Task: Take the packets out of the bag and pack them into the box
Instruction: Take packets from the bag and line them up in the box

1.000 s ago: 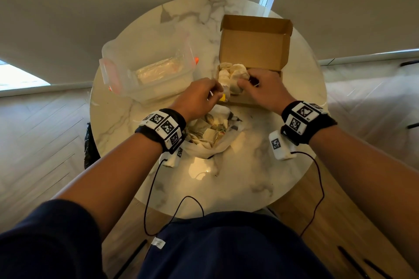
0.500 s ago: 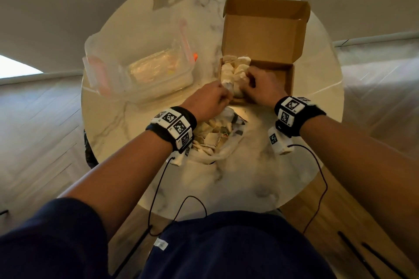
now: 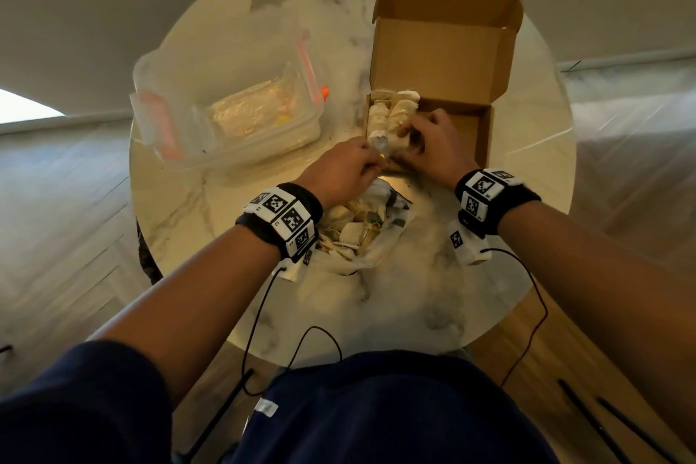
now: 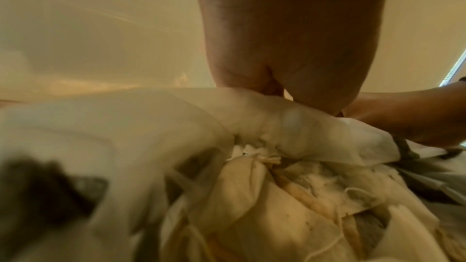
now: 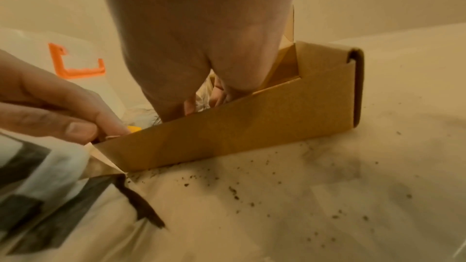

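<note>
Standing beside the marble table (image 3: 414,313), I see both hands meet at the near left corner of the cardboard box (image 3: 486,132), in the upper middle of the head view. The right hand (image 3: 433,151) curls its fingers into the packets (image 3: 391,117) stacked along the left wall. The left hand (image 3: 339,173) pinches something small with a yellow tag at the box edge. The bag (image 3: 376,237), still with packets inside, lies open just below. To do it well, I think the right hand should press the row aside while the left slides its packet down upright.
</note>
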Demonstrator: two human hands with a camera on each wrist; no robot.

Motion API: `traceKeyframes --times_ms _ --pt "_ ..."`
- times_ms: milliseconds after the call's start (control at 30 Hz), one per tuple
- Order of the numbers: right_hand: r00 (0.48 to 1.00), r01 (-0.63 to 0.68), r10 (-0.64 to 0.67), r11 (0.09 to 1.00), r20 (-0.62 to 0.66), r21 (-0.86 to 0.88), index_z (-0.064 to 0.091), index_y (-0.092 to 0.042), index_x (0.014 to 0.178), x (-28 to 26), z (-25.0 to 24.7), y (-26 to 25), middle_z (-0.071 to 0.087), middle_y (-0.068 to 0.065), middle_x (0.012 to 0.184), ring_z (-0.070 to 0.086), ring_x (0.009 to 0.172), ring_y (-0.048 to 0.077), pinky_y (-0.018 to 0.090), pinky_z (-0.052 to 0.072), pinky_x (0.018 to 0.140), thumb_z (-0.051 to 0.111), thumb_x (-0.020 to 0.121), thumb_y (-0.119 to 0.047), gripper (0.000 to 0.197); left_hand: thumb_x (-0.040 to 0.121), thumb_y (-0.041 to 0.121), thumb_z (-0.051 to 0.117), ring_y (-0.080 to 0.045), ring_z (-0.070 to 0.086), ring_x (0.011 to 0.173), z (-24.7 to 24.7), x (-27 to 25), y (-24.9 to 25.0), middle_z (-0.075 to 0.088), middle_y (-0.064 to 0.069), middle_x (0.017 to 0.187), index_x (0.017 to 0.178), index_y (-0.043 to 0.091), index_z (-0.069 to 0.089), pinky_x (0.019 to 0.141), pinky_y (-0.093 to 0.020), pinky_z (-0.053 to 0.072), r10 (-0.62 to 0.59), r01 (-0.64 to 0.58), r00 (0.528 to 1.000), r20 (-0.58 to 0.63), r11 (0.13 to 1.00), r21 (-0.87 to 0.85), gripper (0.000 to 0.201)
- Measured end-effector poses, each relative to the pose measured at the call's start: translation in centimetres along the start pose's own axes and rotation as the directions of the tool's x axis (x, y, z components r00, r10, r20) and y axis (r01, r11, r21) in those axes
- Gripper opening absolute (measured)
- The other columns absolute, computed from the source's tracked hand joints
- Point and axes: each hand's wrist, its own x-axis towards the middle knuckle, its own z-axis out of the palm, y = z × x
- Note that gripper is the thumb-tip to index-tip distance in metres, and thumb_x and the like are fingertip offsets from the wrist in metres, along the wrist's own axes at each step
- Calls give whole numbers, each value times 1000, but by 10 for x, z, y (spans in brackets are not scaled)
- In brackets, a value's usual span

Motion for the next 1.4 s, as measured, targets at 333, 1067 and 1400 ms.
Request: traceKeyframes --times_ms 333,1067,1400 --pt "991 130 -132 990 -30 -49 67 -23 94 -13 -17 -13 57 -7 90 52 77 7 26 49 71 72 86 -23 9 97 22 57 -8 50 85 -14 -25 6 55 3 101 116 16 66 74 -22 39 39 -38 990 -132 999 14 21" --pt "913 319 -309 948 267 3 65 -14 120 -90 8 -66 58 -9 102 52 81 -9 4 37 73 72 86 -14 35 98 28 54 -11 54 81 1 -115 16 59 11 90 103 23 62 70 -27 38 2 6 997 -80 995 95 10" --pt "932 169 -201 977 303 128 46 -17 104 -95 9 -70 63 2 90 56 73 12 27 48 68 67 94 -21 23 99 23 52 -16 56 81 2 -117 19 61 4 94 114 23 49 70 -30 41 -72 70 978 -194 997 -17 15"
